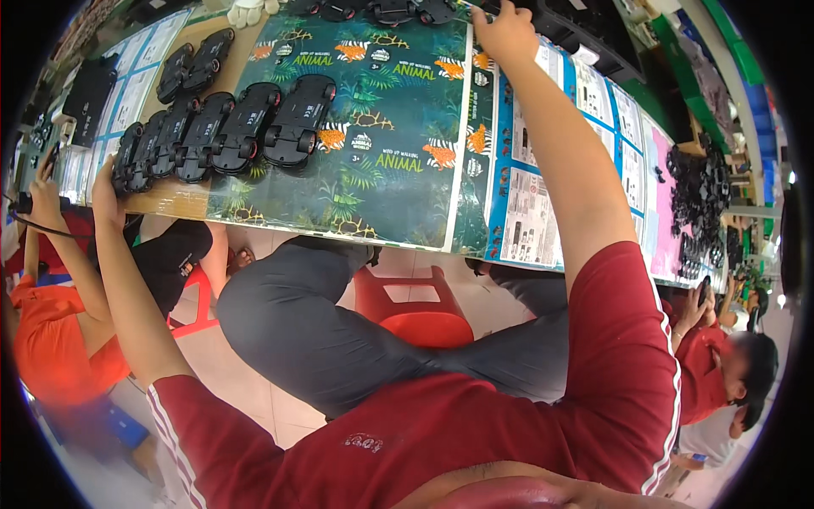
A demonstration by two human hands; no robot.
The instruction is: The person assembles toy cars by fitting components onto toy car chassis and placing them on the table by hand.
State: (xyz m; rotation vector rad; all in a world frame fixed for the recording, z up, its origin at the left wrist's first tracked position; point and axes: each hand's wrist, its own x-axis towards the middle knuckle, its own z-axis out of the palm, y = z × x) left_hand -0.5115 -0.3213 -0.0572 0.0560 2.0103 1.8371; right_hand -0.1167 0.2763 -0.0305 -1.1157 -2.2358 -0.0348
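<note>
Several black toy cars (242, 127) lie underside up, wheels showing, in a slanted row on the left of the table. My left hand (105, 193) is at the row's left end, against the side of the leftmost toy car (127, 159); its fingers look stretched out, partly hidden by the car. Two more toy cars (208, 59) lie behind the row. My right hand (509, 36) reaches to the far side of the table, fingers apart, beside more black toy cars (392, 10) along the far edge. No object shows in its grasp.
Printed cardboard sheets (373, 204) cover the table (356, 236). A black bin (593, 30) stands at the far right, and a heap of small black parts (699, 191) lies at the right end. People work on both sides. A red stool (411, 318) is below.
</note>
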